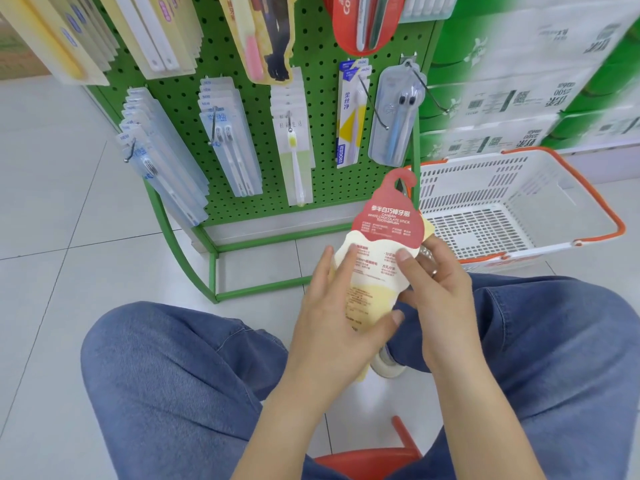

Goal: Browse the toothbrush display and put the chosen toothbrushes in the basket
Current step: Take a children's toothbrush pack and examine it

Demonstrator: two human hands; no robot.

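Several rows of packaged toothbrushes hang from hooks on a green pegboard rack (242,64) that stands on a pale tiled floor (52,220). Just right of the rack sits a white basket (540,188) with orange handles, nothing visible inside it. The person sits low on a red stool (367,460), knees in blue jeans (166,372) spread to either side. Both hands hold one toothbrush pack (377,251), a red and cream card with a hook-shaped top, in front of the rack's foot and beside the basket. The left hand (332,313) clasps the pack's lower part, thumb across its face. The right hand (436,289) pinches its right edge, thumb on the front, a ring on one finger.
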